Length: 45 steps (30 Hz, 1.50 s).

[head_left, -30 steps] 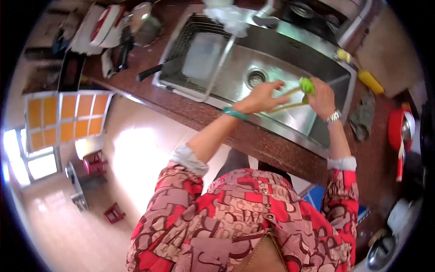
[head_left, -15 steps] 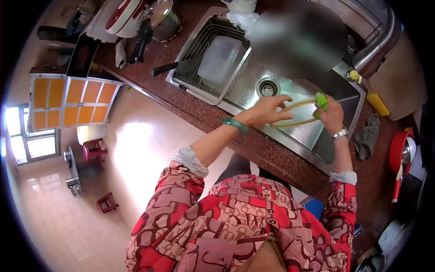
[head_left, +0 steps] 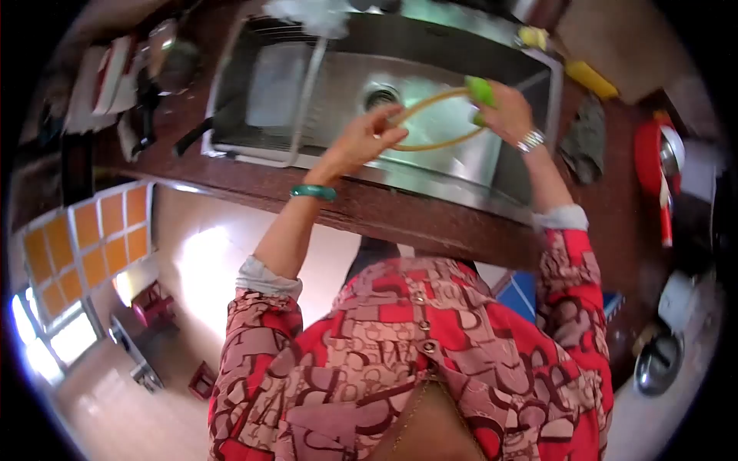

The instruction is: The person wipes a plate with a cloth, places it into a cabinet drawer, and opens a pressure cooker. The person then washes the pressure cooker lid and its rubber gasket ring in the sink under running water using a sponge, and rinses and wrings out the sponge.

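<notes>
A thin yellow-tan loop (head_left: 442, 144) is stretched above the sink between my two hands, its two strands bowed apart. At its right end is a bright green piece (head_left: 480, 91), whose kind I cannot make out. My right hand (head_left: 507, 115), with a silver watch at the wrist, is closed around this green end. My left hand (head_left: 369, 138), wearing a green bangle, has its curled fingers and thumb at the loop's left end. Below lies the steel sink (head_left: 461, 165), with the drain (head_left: 382, 96) partly behind the upper strand.
A rack (head_left: 298, 142) with a translucent container (head_left: 278, 84) occupies the sink's left side. A black handle (head_left: 192, 137) juts over the edge. At right are a yellow block (head_left: 592, 79), a grey cloth (head_left: 584, 142) and a red pan (head_left: 652, 157). The counter edge (head_left: 430, 219) runs before my body.
The view has turned and shifted, so the sink lies more level and nearer the top. Both hands still hold the loop, and its strands look more bowed apart.
</notes>
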Motion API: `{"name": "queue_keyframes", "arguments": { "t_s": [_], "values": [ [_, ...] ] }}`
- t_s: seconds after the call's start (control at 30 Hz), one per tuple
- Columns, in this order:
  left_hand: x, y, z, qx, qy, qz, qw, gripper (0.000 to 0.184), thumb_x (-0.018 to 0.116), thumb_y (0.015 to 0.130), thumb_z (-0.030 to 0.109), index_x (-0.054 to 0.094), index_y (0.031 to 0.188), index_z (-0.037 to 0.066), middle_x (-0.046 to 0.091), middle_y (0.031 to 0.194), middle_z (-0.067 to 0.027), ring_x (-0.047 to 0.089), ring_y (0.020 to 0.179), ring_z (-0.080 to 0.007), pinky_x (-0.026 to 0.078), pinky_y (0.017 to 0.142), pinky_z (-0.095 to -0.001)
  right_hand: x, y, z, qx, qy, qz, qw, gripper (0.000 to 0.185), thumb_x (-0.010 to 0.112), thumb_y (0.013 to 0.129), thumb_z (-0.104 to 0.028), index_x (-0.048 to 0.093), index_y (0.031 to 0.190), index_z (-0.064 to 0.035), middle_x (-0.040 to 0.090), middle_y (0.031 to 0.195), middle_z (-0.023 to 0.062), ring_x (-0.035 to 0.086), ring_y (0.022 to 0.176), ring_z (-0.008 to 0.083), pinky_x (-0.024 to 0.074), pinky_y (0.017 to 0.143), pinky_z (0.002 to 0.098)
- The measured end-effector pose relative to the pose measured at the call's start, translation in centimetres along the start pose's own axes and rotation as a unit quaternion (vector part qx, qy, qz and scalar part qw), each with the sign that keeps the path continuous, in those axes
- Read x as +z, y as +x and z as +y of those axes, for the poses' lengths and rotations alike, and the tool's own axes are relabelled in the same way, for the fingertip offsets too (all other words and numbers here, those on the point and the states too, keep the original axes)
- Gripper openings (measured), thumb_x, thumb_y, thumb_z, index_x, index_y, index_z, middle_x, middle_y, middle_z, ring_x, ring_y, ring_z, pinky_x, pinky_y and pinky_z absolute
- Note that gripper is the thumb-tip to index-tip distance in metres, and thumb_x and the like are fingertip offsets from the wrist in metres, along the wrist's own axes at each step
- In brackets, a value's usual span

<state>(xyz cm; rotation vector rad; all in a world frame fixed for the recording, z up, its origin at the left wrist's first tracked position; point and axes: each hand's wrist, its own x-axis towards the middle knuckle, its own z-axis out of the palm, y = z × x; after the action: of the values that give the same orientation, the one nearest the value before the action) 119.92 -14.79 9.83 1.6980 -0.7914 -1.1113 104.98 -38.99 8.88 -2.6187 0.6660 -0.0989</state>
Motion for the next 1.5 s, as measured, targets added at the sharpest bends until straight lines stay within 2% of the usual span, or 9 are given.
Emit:
{"name": "queue_keyframes", "arguments": {
  "t_s": [0.23,0.43,0.7,0.83,1.0,1.13,1.3,1.4,1.5],
  "values": [
    [3.5,2.1,3.8,0.04,0.001,-0.029,0.999,0.026,0.049,0.09,0.024,0.059,0.085,0.001,0.054,0.069,-0.0017,0.052,0.065,-0.0068,0.039,0.054,-0.0207,0.7,0.8,-3.3,-0.133,0.03,0.063,0.989,0.031,0.058,0.065,-0.017,0.057,0.095,-0.0107,0.06,0.091,0.0096,0.058,0.086,0.0312,0.0475,0.072,0.0395],
    [0.1,-0.1,0.3,0.03,0.035,-0.047,0.998,0.026,0.051,0.088,0.024,0.057,0.079,0.0,0.055,0.072,-0.0001,0.052,0.073,-0.0064,0.039,0.058,-0.0224,0.3,0.3,3.4,0.08,-0.049,-0.013,0.995,0.026,0.061,0.075,-0.033,0.061,0.091,-0.0126,0.063,0.082,0.0158,0.06,0.076,0.0355,0.0488,0.063,0.0443],
    [4.1,2.4,3.7,0.044,-0.013,-0.015,0.999,0.023,0.052,0.089,0.024,0.057,0.087,0.002,0.056,0.078,-0.0013,0.055,0.068,-0.0086,0.043,0.06,-0.0232,1.8,0.7,-3.2,-0.124,0.068,0.059,0.988,0.031,0.06,0.066,-0.017,0.057,0.096,-0.0106,0.06,0.092,0.0117,0.057,0.085,0.0328,0.0469,0.071,0.0397],
    [0.4,0.1,2.7,0.012,-0.096,0.028,0.995,0.024,0.05,0.091,0.028,0.052,0.081,0.006,0.047,0.069,0.0026,0.047,0.058,-0.0076,0.041,0.056,-0.0229,1.0,0.4,4.4,0.059,0.09,0.039,0.993,0.029,0.064,0.077,-0.028,0.058,0.1,-0.0108,0.063,0.084,0.0117,0.061,0.079,0.0289,0.0477,0.068,0.0353],
    [-2.8,1.2,-0.2,0.019,-0.128,0.152,0.98,0.026,0.05,0.09,0.031,0.055,0.08,0.008,0.043,0.058,0.0049,0.039,0.048,-0.0033,0.035,0.045,-0.0185,3.3,-3.0,8.3,0.296,0.648,-0.1,0.695,0.032,0.064,0.074,-0.011,0.054,0.102,-0.0004,0.059,0.097,0.0092,0.06,0.088,0.0212,0.0503,0.077,0.0348],
    [0.0,2.1,1.1,-0.015,0.028,0.026,0.999,0.028,0.051,0.088,0.031,0.057,0.076,0.006,0.048,0.062,0.0037,0.041,0.054,-0.0041,0.035,0.047,-0.0217,4.9,-2.5,4.8,0.11,0.162,-0.007,0.981,0.085,0.076,0.059,-0.02,0.032,0.131,-0.0032,0.048,0.12,0.0185,0.046,0.112,0.0317,0.0373,0.096,0.0378],
    [2.9,4.2,3.2,0.061,0.056,-0.069,0.994,0.032,0.055,0.086,0.035,0.057,0.082,0.003,0.043,0.065,0.0063,0.039,0.06,-0.0044,0.032,0.049,-0.0224,0.4,-1.6,-4.8,-0.16,0.035,0.11,0.98,0.059,0.073,0.062,-0.019,0.051,0.115,-0.0094,0.05,0.119,0.0134,0.045,0.114,0.0307,0.0389,0.093,0.0377],
    [2.9,5.1,4.8,0.075,0.113,-0.008,0.991,0.028,0.059,0.082,0.03,0.057,0.088,0.002,0.048,0.074,0.0004,0.044,0.068,-0.0109,0.037,0.057,-0.0263,-1.3,-1.2,-3.7,-0.017,0.144,-0.032,0.989,0.028,0.069,0.07,-0.02,0.059,0.091,-0.004,0.063,0.087,0.0127,0.06,0.085,0.0227,0.0466,0.072,0.0332],
    [1.0,6.8,7.8,0.27,0.195,0.243,0.911,0.03,0.065,0.073,0.02,0.054,0.097,0.004,0.051,0.091,-0.0085,0.047,0.084,-0.0235,0.039,0.071,-0.0338,-2.8,-1.4,-1.9,0.013,0.234,0.089,0.968,0.023,0.063,0.076,-0.024,0.058,0.078,-0.0009,0.057,0.06,0.0135,0.059,0.057,0.0249,0.0453,0.055,0.0342]
  ]
}}
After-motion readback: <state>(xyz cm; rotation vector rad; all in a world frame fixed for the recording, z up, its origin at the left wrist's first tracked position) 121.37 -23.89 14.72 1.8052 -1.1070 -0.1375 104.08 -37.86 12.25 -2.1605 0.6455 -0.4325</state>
